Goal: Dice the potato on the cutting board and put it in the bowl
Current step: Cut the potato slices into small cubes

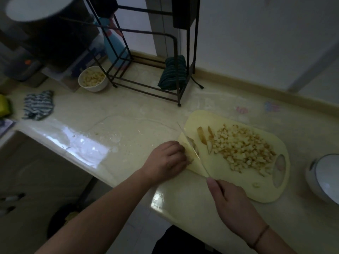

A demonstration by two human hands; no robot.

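At the board's (238, 195) nine-o'clock edge, a potato piece (189, 143) is pinned under the curled fingers of the left hand (167, 160). The knife (192, 149) is gripped in the right hand (236, 204). Fingertips should be kept tucked back from the blade. Dice (245, 149) are heaped at three o'clock; the bowl (93, 78) is set far off at ten o'clock. The handle is hidden; dim light blurs the piece.

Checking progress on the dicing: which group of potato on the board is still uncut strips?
The potato strips between the knife and the diced pile: long wedges, unlike the small cubes to their right.
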